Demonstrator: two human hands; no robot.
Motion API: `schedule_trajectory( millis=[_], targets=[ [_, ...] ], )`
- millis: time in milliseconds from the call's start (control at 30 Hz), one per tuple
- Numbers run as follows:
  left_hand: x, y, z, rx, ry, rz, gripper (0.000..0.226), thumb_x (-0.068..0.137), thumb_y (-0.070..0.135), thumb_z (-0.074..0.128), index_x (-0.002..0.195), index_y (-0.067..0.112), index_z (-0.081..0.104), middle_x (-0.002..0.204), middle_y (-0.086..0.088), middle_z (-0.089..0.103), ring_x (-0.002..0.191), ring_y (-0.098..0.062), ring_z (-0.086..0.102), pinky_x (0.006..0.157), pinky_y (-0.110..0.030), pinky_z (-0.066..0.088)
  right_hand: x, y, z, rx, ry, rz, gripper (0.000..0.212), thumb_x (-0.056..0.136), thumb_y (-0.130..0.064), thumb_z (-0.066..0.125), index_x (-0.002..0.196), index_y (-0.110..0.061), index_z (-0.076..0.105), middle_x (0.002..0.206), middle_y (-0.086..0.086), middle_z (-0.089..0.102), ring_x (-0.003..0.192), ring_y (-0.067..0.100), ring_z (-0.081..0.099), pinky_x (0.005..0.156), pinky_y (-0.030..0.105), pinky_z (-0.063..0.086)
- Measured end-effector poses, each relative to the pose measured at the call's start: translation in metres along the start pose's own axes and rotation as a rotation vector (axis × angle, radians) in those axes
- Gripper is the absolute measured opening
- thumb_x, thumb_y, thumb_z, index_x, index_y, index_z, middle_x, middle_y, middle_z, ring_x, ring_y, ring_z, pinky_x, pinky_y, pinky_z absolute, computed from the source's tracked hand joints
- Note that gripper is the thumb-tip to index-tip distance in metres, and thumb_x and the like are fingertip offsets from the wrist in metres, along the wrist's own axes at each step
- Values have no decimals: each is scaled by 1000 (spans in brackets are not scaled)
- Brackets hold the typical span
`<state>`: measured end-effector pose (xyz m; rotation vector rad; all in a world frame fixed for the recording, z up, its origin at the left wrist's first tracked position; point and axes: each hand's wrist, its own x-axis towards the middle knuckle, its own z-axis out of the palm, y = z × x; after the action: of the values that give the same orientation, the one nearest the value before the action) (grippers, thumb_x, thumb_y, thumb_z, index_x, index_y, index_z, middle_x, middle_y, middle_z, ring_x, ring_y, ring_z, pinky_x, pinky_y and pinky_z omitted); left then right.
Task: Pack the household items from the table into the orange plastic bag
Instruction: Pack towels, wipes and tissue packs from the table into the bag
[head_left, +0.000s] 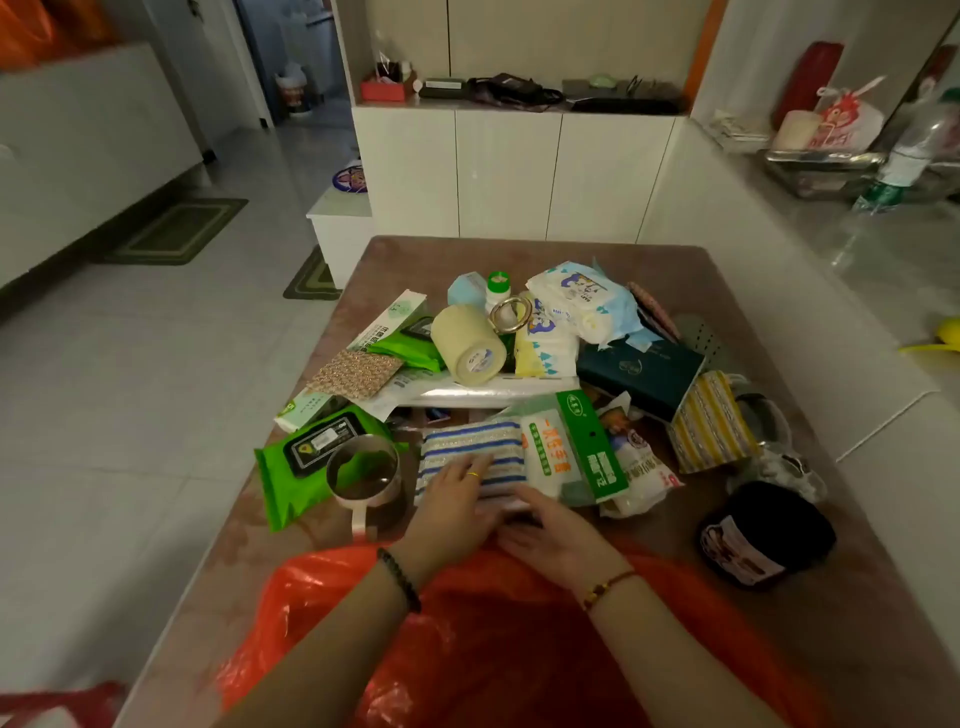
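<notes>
The orange plastic bag (488, 639) lies crumpled at the table's near edge, under my forearms. Just beyond it sits a blue-and-white striped sponge pack (470, 444). My left hand (452, 506) lies flat on its near left part, and my right hand (550, 530) grips its near edge. A metal mug (363, 470) stands to the left, and beside that a green wet-wipe pack (291, 467). A pack with a green header card (571, 452) lies to the right.
A brown table (649, 260) bears a pile: a beige tape roll (467, 340), a dark green box (641, 371), tissue packs (582, 296), a yellow striped cloth (709, 423), a black jar (763, 535). A white counter runs along the right; tiled floor lies left.
</notes>
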<state>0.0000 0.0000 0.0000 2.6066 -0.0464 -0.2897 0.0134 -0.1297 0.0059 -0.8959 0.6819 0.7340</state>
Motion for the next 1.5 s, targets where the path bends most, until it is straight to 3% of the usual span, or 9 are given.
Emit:
schedule_trajectory(
  millis=[100,400,567,733,900,1067,1167,1267,1500],
  targets=[
    [23,-10,-1,57,-12,-86,70,90,42,47,148,23,14,157,-7,13,143,-29,14,118,-40,17,21,5,11,-51,89,-18,25,85,-19,63,106,-11,55,118,17,55,95,28,55,83,39,41],
    [20,-5,-6,-5,23,55,66,78,51,44,140,32,34,148,8,33,134,-16,32,113,-29,26,39,11,30,173,418,-276,47,70,-2,76,112,0,56,116,22,61,102,38,61,83,50,53],
    [-22,-2,-28,-300,280,172,80,68,69,45,138,38,21,142,14,31,131,-1,25,112,-22,21,-32,-11,18,87,354,-764,37,72,-9,73,102,-24,58,102,2,65,87,19,64,62,27,57],
    [-70,-20,-35,92,33,184,109,51,88,41,143,38,14,142,14,36,132,-4,31,113,-26,19,-114,-39,-25,194,175,-1023,32,79,-17,63,105,-35,57,95,-12,71,86,2,69,64,20,58],
    [-79,-51,-27,493,87,254,77,41,68,65,109,32,61,83,17,71,70,1,68,62,-10,50,-156,-22,-65,29,32,-795,29,88,-2,51,109,-22,56,86,-10,71,64,-1,69,51,19,57],
    [-64,-46,-33,256,22,147,44,81,33,50,113,6,60,112,-12,66,107,-27,61,84,-35,49,-150,40,-76,-596,-103,-457,83,11,-21,92,87,-14,60,61,-8,74,54,5,68,45,17,52],
    [-52,-44,-32,-66,109,9,25,86,22,47,90,2,62,78,-3,74,86,-23,62,70,-22,56,-135,57,-68,-744,-177,-251,44,51,-7,76,87,-23,57,62,-18,72,60,-2,69,49,12,50],
    [-47,-34,-41,-309,98,-71,22,82,2,60,102,8,63,94,4,65,90,-11,57,81,-16,49,-109,65,-66,-755,-178,-110,30,74,-4,73,87,-25,56,77,-9,72,69,6,69,57,18,52],
    [-62,-31,-43,-550,63,9,28,78,6,68,99,22,58,99,-8,66,88,-13,63,87,-28,50,-59,82,-63,-467,-2,-199,38,78,-16,70,113,-7,58,101,12,68,90,25,66,71,32,54]
  ],
)
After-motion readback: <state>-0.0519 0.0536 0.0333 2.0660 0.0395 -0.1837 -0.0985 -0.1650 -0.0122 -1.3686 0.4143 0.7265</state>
